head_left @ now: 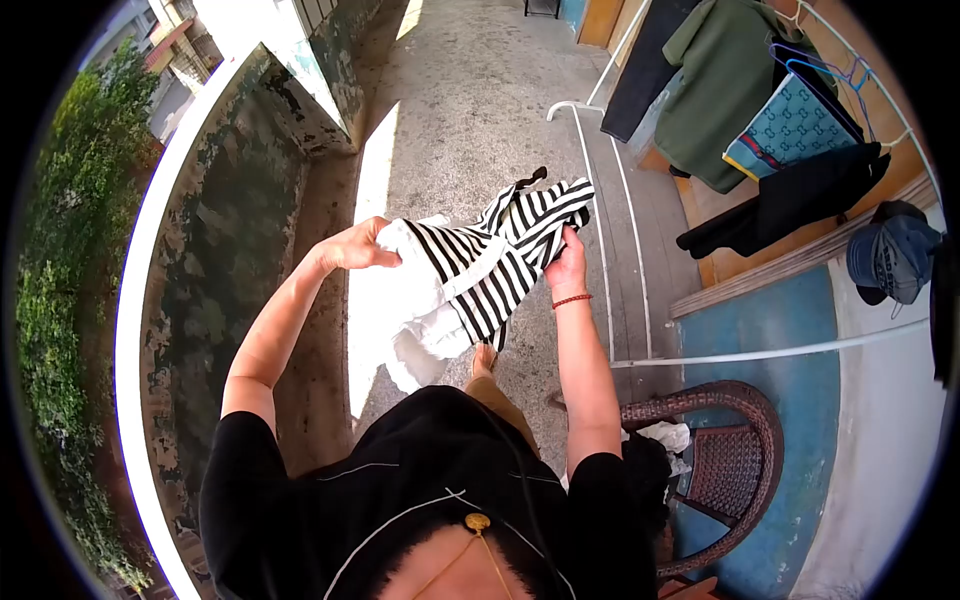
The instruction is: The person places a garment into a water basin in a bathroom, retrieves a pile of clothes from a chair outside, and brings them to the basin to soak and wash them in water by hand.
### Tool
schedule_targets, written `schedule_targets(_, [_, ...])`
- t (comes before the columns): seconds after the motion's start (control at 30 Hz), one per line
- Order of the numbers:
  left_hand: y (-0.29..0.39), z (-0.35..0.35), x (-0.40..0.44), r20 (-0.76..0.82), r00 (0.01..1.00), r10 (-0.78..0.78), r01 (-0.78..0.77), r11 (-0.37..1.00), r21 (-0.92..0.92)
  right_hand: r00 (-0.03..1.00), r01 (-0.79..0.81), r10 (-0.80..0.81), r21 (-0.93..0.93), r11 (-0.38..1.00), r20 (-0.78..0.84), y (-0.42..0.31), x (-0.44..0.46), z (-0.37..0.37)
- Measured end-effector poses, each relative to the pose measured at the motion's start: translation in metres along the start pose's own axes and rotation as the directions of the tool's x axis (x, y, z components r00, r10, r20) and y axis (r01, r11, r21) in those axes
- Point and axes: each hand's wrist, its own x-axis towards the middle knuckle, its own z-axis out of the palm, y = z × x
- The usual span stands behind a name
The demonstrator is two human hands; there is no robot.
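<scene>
A black-and-white striped garment (500,285) with a plain white part hangs in the air in front of my body, held between both hands. My left hand (362,246) pinches the white edge at its left side. Around the striped cloth on the right, my right hand (567,262) is closed, with a red bead bracelet on the wrist; some of its fingers are hidden behind the fabric. A small dark strip sticks up from the garment's top. The white part droops below, bright in the sunlight, and its exact shape is hard to make out.
To the right stands a white metal clothes rack (620,200) with a green garment (715,100), a patterned blue cloth (795,125) and dark clothes. Caps (890,255) hang farther right. A brown wicker chair (735,470) holds clothes. A low wall (215,300) runs along the left.
</scene>
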Motion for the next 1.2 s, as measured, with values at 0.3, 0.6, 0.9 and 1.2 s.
schedule_targets(0.3, [-0.099,-0.128,0.171,-0.403,0.914,-0.046,0.198,0.918,0.343,0.965,0.202,-0.101,-0.442,0.874,0.241,-0.116,0.254,0.188])
schedule_targets(0.6, [-0.142,-0.236,0.356,-0.847,0.515,-0.136,0.226,0.974,-0.019,0.898,0.427,-0.435,-0.346,0.835,0.059,-0.107,0.48,0.32])
schedule_targets(0.9, [-0.199,-0.331,0.562,-0.333,0.916,0.225,-0.044,0.88,0.474,0.888,0.459,-0.418,-0.335,0.823,0.191,-0.185,0.688,0.42])
schedule_targets(1.2, [-0.155,-0.611,0.717,-0.51,0.842,-0.176,-0.112,0.868,-0.484,0.61,0.566,-0.777,-0.603,0.562,-0.152,-0.313,0.956,0.269])
